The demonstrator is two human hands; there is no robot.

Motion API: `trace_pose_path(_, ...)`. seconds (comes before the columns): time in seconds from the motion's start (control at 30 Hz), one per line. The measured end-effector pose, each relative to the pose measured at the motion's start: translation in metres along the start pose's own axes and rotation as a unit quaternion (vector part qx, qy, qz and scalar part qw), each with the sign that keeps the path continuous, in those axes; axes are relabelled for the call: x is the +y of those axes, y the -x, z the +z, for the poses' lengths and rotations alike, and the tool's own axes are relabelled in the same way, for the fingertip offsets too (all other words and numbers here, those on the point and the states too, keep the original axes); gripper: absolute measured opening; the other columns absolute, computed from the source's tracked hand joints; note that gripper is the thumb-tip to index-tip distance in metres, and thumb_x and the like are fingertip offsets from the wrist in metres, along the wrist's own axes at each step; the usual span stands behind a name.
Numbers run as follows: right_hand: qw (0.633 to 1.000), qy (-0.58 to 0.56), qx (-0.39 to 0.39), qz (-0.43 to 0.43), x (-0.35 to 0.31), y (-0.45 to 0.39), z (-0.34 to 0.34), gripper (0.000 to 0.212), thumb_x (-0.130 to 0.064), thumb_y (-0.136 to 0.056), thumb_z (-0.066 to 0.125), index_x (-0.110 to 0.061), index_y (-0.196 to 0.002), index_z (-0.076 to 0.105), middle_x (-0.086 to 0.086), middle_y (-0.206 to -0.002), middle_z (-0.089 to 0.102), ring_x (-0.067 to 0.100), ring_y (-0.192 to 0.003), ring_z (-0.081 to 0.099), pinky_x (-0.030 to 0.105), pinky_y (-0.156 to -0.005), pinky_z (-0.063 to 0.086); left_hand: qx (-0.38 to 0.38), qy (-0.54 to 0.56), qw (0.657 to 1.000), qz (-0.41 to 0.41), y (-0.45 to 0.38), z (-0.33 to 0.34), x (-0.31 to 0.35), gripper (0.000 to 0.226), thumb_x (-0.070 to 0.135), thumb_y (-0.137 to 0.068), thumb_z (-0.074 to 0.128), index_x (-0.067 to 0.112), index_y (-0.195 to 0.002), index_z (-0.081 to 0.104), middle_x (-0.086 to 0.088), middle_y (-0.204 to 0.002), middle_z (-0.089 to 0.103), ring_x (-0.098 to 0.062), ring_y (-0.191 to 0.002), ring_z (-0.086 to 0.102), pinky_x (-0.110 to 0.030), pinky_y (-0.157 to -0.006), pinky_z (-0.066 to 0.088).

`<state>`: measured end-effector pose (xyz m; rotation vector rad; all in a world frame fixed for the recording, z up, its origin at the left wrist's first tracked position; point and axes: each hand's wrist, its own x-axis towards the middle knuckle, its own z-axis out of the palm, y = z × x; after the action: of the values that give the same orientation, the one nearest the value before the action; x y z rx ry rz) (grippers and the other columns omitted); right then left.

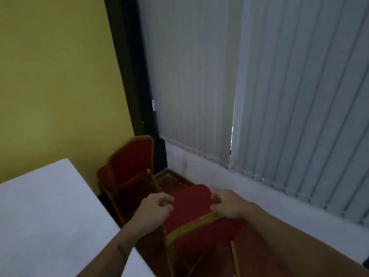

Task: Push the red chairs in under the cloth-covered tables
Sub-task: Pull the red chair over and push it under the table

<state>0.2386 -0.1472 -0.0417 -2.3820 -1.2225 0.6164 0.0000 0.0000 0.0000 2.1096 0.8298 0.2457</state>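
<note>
Near chair (191,204): red, gold frame, centre right, just right of the cloth-covered desk (50,216). Left hand (154,209): fingers curled on the seat's left edge. Right hand (227,203): fingers closed on its right edge. Far chair (129,162): in the corner, beyond the desk, by the yellow wall (56,76) and blinds (259,86).

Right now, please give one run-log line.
left hand: on near red chair back | right hand: gripping same back | far red chair: beside table
</note>
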Motion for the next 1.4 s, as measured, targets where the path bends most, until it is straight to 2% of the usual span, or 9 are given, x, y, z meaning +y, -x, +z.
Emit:
trace_pose_path(0.2, 0.997, 0.048, -0.041, 0.048, 0.036, 0.002, -0.004, 0.050, -0.070, -0.086, 0.052, -0.037, -0.122, 0.065, -0.007, -0.125, 0.063, 0.017, -0.108, 0.053, 0.035, -0.085, 0.032, -0.105, -0.075, 0.991, -0.016, -0.035, 0.059, 0.014, 0.042, 0.024, -0.089, 0.066, 0.030, -0.131, 0.061, 0.007, -0.121, 0.064, -0.006, -0.106, 0.062, -0.019, -0.083, 0.052)
trace_pose_path(0.33, 0.999, 0.003, -0.028, 0.028, 0.054, -0.003, 0.006, 0.047, -0.070, -0.088, 0.047, -0.036, -0.108, 0.073, -0.012, -0.115, 0.069, 0.013, -0.115, 0.055, 0.041, -0.106, 0.031, -0.217, -0.212, 0.953, -0.016, -0.054, 0.094, 0.015, 0.069, 0.031, -0.076, 0.074, 0.028, -0.141, 0.050, 0.003, -0.130, 0.057, -0.015, -0.117, 0.056, -0.025, -0.095, 0.047)
trace_pose_path(0.5, 0.997, -0.055, 0.046, 0.016, 0.066, 0.003, 0.019, 0.041, -0.055, -0.099, 0.042, -0.032, -0.098, 0.075, -0.014, -0.109, 0.064, 0.011, -0.122, 0.047, 0.049, -0.117, 0.010, -0.218, -0.244, 0.945, -0.007, -0.069, 0.112, 0.005, 0.052, 0.023, -0.076, 0.062, 0.037, -0.126, 0.058, 0.005, -0.113, 0.069, -0.019, -0.103, 0.067, -0.028, -0.086, 0.054)
trace_pose_path(0.77, 0.985, -0.070, 0.106, 0.112, 0.056, -0.009, 0.034, 0.044, -0.064, -0.089, 0.041, -0.037, -0.061, 0.062, -0.011, -0.103, 0.065, 0.017, -0.130, 0.044, 0.055, -0.114, 0.014, -0.281, -0.274, 0.920, -0.008, -0.096, 0.115, -0.001, 0.044, 0.021, -0.080, 0.059, 0.039, -0.120, 0.064, 0.005, -0.105, 0.069, -0.018, -0.095, 0.067, -0.031, -0.083, 0.056)
trace_pose_path(0.9, 0.969, -0.121, 0.080, 0.199, 0.039, -0.006, 0.037, 0.042, -0.056, -0.092, 0.046, -0.036, -0.121, 0.069, 0.001, -0.160, 0.031, 0.022, -0.156, 0.000, 0.068, -0.117, 0.002, -0.282, -0.304, 0.910, 0.007, -0.098, 0.112, -0.007, 0.040, 0.025, -0.075, 0.061, 0.037, -0.113, 0.066, 0.005, -0.100, 0.070, -0.020, -0.095, 0.068, -0.033, -0.085, 0.057)
trace_pose_path(1.03, 0.929, -0.219, 0.142, 0.264, 0.030, -0.005, 0.043, 0.080, -0.047, -0.085, 0.058, -0.019, -0.156, 0.034, 0.005, -0.170, -0.007, 0.025, -0.155, -0.016, 0.060, -0.122, 0.012, -0.286, -0.310, 0.907, 0.016, -0.102, 0.107, -0.016, 0.034, 0.025, -0.066, 0.059, 0.032, -0.098, 0.067, 0.006, -0.091, 0.068, -0.019, -0.086, 0.068, -0.035, -0.078, 0.058)
trace_pose_path(1.17, 0.843, -0.325, 0.206, 0.376, 0.020, -0.003, 0.046, 0.098, -0.040, -0.068, 0.075, -0.016, -0.148, 0.023, 0.017, -0.151, 0.023, 0.041, -0.133, 0.037, 0.049, -0.093, 0.051, -0.291, -0.309, 0.905, 0.012, -0.102, 0.098, -0.022, 0.030, 0.030, -0.062, 0.062, 0.024, -0.090, 0.070, 0.004, -0.087, 0.070, -0.016, -0.078, 0.068, -0.035, -0.074, 0.061)
trace_pose_path(1.3, 0.688, -0.596, 0.178, 0.374, 0.012, -0.009, 0.051, 0.074, -0.018, -0.069, 0.073, -0.004, -0.134, 0.039, 0.022, -0.100, 0.065, 0.037, -0.081, 0.070, 0.052, -0.053, 0.060, -0.292, -0.326, 0.899, 0.013, -0.098, 0.095, -0.025, 0.031, 0.030, -0.066, 0.064, 0.021, -0.095, 0.070, 0.003, -0.090, 0.067, -0.018, -0.083, 0.068, -0.034, -0.070, 0.058)
trace_pose_path(1.4, 0.664, -0.603, 0.240, 0.372, 0.014, -0.018, 0.056, 0.046, 0.001, -0.080, 0.057, 0.003, -0.125, 0.048, 0.022, -0.088, 0.063, 0.038, -0.071, 0.070, 0.057, -0.053, 0.060, -0.283, -0.339, 0.897, 0.009, -0.092, 0.095, -0.023, 0.032, 0.026, -0.075, 0.062, 0.017, -0.105, 0.068, -0.002, -0.100, 0.066, -0.022, -0.090, 0.066, -0.034, -0.073, 0.055)
